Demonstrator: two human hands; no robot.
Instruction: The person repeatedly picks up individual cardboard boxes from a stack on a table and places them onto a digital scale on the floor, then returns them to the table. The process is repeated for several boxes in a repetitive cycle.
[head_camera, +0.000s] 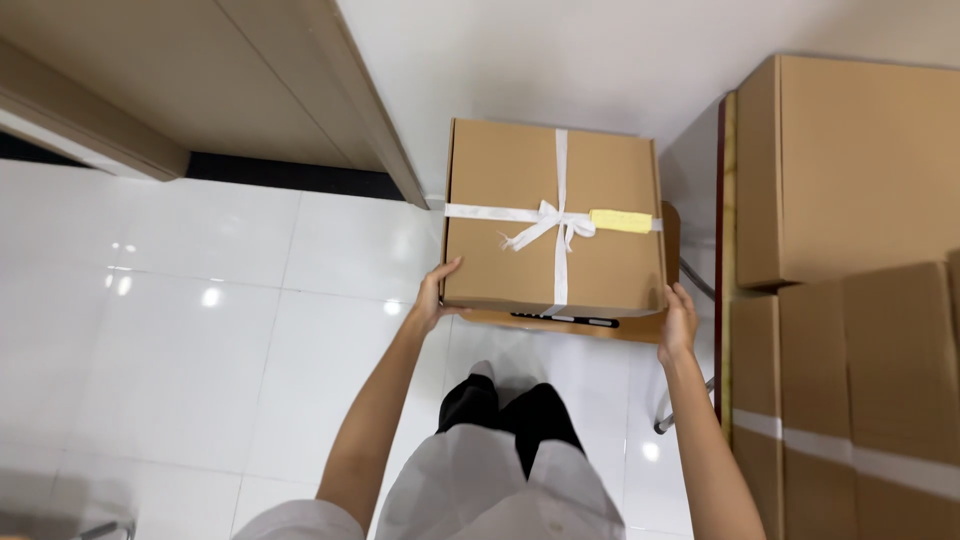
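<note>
A brown cardboard box (510, 240) tied with a white ribbon and bow (548, 222) rests on a wooden stool seat (600, 326). A yellow strip (621, 221) lies under the ribbon to the right of the bow. My left hand (432, 297) grips the box's near left corner. My right hand (678, 322) holds the near right corner. A black pen (565, 319) lies on the seat just in front of the box, between my hands.
Large cardboard boxes (850, 170) are stacked at the right, some sealed with pale tape (870, 462). A wooden door frame and wall (370, 110) stand at the upper left. The floor is glossy white tile (180, 340). My dark-trousered legs (510, 410) are below the stool.
</note>
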